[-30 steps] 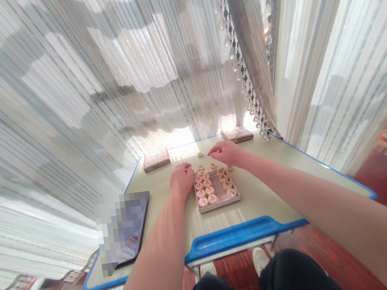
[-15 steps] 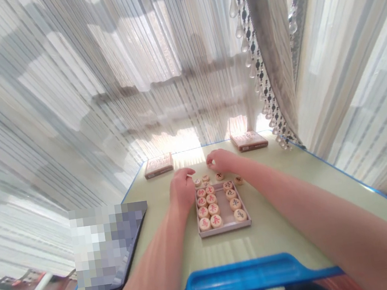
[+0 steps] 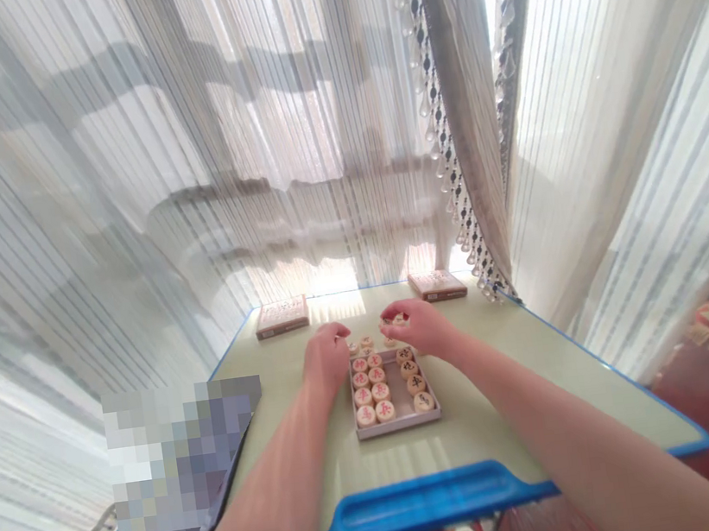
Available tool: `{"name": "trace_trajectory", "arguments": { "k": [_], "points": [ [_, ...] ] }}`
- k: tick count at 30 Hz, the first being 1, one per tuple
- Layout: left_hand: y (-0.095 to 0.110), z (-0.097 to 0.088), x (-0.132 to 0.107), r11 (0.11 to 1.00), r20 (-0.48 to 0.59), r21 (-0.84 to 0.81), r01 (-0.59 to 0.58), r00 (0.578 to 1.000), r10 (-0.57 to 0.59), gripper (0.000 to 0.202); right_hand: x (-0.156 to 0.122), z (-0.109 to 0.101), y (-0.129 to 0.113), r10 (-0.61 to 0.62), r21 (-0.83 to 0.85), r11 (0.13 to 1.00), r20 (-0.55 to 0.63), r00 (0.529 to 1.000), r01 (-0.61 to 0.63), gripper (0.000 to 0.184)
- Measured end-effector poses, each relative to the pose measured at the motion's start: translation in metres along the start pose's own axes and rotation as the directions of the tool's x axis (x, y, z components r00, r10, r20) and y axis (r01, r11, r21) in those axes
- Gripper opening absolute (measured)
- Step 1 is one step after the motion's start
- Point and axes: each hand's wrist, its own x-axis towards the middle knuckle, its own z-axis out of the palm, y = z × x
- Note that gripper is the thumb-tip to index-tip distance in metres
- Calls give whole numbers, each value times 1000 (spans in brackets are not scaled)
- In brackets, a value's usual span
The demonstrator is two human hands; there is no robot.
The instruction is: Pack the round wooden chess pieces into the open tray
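Note:
On the table, a shallow tray [image 3: 405,422] holds round xiangqi pieces. Two columns of red-marked pieces [image 3: 380,393] fill its left side. Dark-marked pieces [image 3: 416,383] form one column along the right wall, and a bare strip lies between. My left hand [image 3: 327,358] is by the tray's far left corner, thumb out and empty as far as I see; its other fingers are partly hidden. Beyond the tray, my right hand [image 3: 424,326] curls thumb and fingertips around a xiangqi piece [image 3: 386,320]. Several loose pieces [image 3: 366,342] lie between the hands behind the tray.
Two flat boxes stand at the far edge, one left [image 3: 281,317] and one right [image 3: 437,285]. A dark tablet-like slab [image 3: 224,465], partly blurred out, lies at left. The table has a blue rim [image 3: 425,500] with a trough. Sheer curtains [image 3: 285,135] hang behind.
My view has shifted a little, moving the tray left in the picture. My right hand has come nearer the loose pieces and its fingertips now surround one. My left hand stays beside the tray.

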Motion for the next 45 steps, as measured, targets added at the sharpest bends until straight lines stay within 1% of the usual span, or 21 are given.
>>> {"name": "trace_trajectory", "arguments": {
  "k": [2, 6, 9, 11, 17, 22, 27, 31, 38, 45],
  "points": [
    [1, 0, -1, 1000, 6, 13, -18, 1000, 18, 33, -8, -4, -2, -42, 17, 999, 23, 999, 42, 18],
    [0, 1, -2, 999, 8, 19, -26, 1000, 26, 33, -14, -8, -5, -140, -12, 990, 152, 978, 143, 16],
    [-2, 2, -1, 1000, 19, 18, -24, 1000, 24, 31, -15, -6, -7, -140, -32, 988, 244, 960, 152, 19],
    [-3, 2, -1, 1000, 16, 17, -21, 1000, 20, 31, -17, -2, -6, -128, -62, 987, 271, 954, 150, 19],
    [-3, 3, -1, 999, 28, 34, 4, 1000, -5, 30, -17, 2, 1, -124, -112, 981, 265, 956, 159, 21],
    [-3, 2, 0, 999, 46, 48, 26, 999, -28, 30, -18, 2, -5, -91, -174, 974, 269, 959, 142, 22],
    [-2, 1, -1, 998, 59, 56, 2, 998, -6, 29, -18, 3, -11, -51, -232, 965, 287, 957, 121, 21],
    [-1, 1, -1, 998, 67, 64, 15, 998, -19, 29, -18, 0, -12, -54, -245, 961, 297, 953, 130, 21],
    [-1, 0, 0, 998, 66, 62, -1, 998, -3, 29, -18, -1, -13, -66, -293, 944, 283, 957, 152, 22],
    [3, 0, -1, 998, 83, 64, 23, 996, -28, 28, -18, -2, -15, -65, -319, 934, 297, 952, 164, 22]
  ]
}}
